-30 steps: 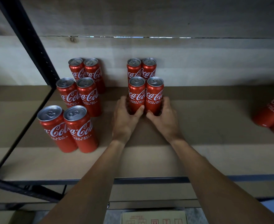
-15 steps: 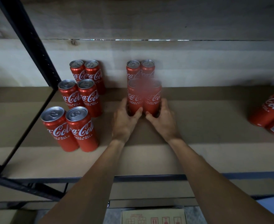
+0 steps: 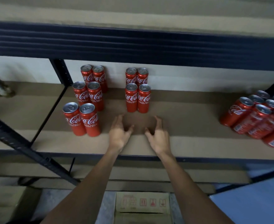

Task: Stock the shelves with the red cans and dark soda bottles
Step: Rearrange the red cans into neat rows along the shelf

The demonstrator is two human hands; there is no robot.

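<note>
Red cans [image 3: 144, 98] stand upright in three groups on a brown shelf [image 3: 189, 113].

Left group [image 3: 87, 97]: six cans in three touching pairs, running from the back wall toward the front edge, just beside a black upright post [image 3: 61, 71].

Middle group [image 3: 131, 97]: four cans in two touching pairs near the middle of the shelf. The rear pair is nearest the back wall and the front pair stands just ahead of it.

Right group [image 3: 259, 117]: a tightly packed cluster at the right edge, partly cut off by the frame, so its count cannot be told.

Left hand [image 3: 119, 136] and right hand [image 3: 158, 137]: both empty, fingers spread and loosely curled, thumbs turned toward each other. They are held over bare board between the middle group and the front edge, and neither touches a can. Whether the fingertips rest on the board cannot be told.

A dark metal beam [image 3: 133, 41] of the shelf above crosses the top of the view. Below the front edge, a cardboard box [image 3: 142, 207] with printed handling symbols lies between the forearms.
</note>
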